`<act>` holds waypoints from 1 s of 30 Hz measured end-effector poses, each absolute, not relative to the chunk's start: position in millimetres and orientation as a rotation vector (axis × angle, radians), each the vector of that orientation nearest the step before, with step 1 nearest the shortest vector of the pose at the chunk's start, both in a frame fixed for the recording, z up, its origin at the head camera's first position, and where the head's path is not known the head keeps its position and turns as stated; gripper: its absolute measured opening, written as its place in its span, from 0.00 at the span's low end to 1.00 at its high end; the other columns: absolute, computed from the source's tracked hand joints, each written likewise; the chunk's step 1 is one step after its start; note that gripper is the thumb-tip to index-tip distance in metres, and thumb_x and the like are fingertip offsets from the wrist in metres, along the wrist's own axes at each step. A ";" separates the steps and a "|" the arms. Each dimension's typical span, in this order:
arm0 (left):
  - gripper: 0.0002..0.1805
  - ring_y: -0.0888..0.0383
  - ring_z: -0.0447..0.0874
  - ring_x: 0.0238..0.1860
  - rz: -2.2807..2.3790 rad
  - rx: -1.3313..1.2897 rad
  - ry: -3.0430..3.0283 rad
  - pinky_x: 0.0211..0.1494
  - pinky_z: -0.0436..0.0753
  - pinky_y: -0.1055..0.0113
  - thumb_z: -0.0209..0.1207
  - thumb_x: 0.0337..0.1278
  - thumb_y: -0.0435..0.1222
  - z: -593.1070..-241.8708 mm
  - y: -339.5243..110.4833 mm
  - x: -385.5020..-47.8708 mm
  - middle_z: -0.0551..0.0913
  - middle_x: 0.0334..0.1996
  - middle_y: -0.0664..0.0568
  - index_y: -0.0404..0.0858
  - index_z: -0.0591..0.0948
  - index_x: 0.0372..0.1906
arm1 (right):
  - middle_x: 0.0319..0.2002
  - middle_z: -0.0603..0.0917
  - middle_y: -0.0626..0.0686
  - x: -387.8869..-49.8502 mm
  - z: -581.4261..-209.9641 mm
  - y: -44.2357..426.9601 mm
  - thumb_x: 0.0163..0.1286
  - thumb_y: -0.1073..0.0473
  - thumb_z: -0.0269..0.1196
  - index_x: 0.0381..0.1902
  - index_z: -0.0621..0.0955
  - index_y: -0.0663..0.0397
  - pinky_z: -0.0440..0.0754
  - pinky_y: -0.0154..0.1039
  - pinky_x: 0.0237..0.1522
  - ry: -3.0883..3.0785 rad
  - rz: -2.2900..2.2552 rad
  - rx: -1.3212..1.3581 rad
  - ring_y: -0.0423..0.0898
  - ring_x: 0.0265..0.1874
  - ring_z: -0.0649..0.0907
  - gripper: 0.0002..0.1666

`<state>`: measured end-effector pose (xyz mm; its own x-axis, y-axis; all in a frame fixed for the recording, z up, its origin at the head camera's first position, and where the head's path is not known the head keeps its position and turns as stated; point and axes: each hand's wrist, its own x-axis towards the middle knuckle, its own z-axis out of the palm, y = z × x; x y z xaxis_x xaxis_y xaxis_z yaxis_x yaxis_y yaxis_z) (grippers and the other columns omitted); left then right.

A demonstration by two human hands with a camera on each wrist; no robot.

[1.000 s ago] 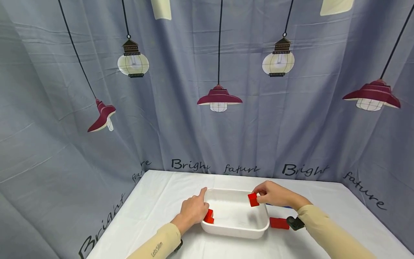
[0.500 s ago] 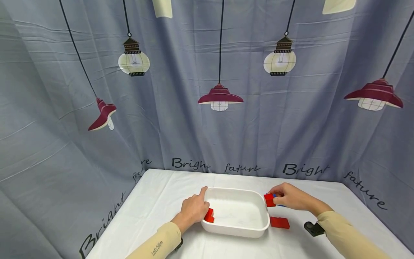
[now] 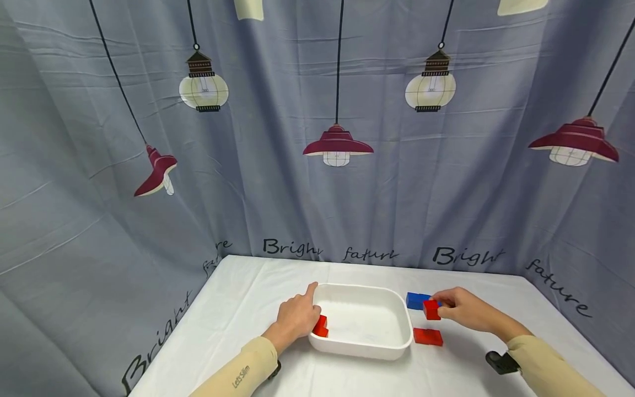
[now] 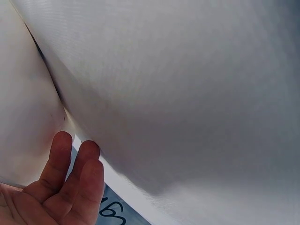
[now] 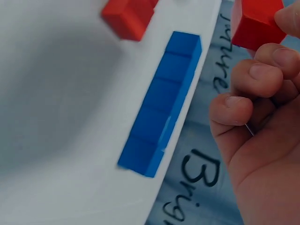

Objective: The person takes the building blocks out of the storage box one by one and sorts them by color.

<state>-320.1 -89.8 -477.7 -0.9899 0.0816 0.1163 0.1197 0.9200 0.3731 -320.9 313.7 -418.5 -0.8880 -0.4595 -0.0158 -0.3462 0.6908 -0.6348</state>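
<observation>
My left hand point(image 3: 295, 315) is at the left side of a white rectangular tray point(image 3: 364, 350), holding its rim with the index finger stretched towards the back corner. Several fingers point(image 4: 89, 178) lie against the outside in the left wrist view; the thumb is hidden there. Inside the tray, beside that hand, sits a red block piece point(image 3: 321, 326). Right of the tray, my right hand point(image 3: 466, 310) pinches a red block point(image 3: 431, 310) between thumb and fingers, raised off the table. Behind it lies a long blue block bar point(image 5: 157, 105) marked into several cubes.
Another red block piece point(image 3: 428, 337) lies on the white table point(image 3: 357, 380) by the tray's right side. A grey-blue curtain point(image 3: 278, 182) printed with lamps and lettering hangs behind the table.
My right hand has carried the red block from above the tray out past its right rim, uncovering the blue bar's left end. The left hand has stayed on the tray.
</observation>
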 end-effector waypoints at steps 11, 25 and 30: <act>0.32 0.50 0.82 0.31 -0.602 -0.152 -2.988 0.40 0.81 0.52 0.53 0.66 0.43 -478.7 -90.1 -319.0 0.86 0.36 0.45 0.47 0.64 0.75 | 0.27 0.74 0.51 -316.2 -445.0 336.4 0.63 0.65 0.58 0.57 0.78 0.73 0.71 0.33 0.29 2.753 -0.987 -0.389 0.45 0.31 0.74 0.25; 0.32 0.50 0.83 0.33 -0.597 -0.138 -2.995 0.42 0.81 0.52 0.53 0.67 0.44 -475.2 -90.1 -320.1 0.87 0.36 0.46 0.48 0.64 0.75 | 0.25 0.73 0.50 -312.4 -472.7 355.0 0.60 0.65 0.61 0.55 0.79 0.73 0.65 0.32 0.26 2.770 -0.994 -0.315 0.43 0.26 0.72 0.25; 0.33 0.50 0.83 0.33 -0.576 -0.139 -2.999 0.41 0.81 0.52 0.53 0.66 0.44 -478.3 -89.7 -319.8 0.87 0.37 0.46 0.49 0.63 0.75 | 0.25 0.73 0.50 -308.3 -482.3 355.9 0.61 0.65 0.62 0.55 0.80 0.71 0.66 0.32 0.26 2.752 -1.016 -0.261 0.45 0.26 0.73 0.24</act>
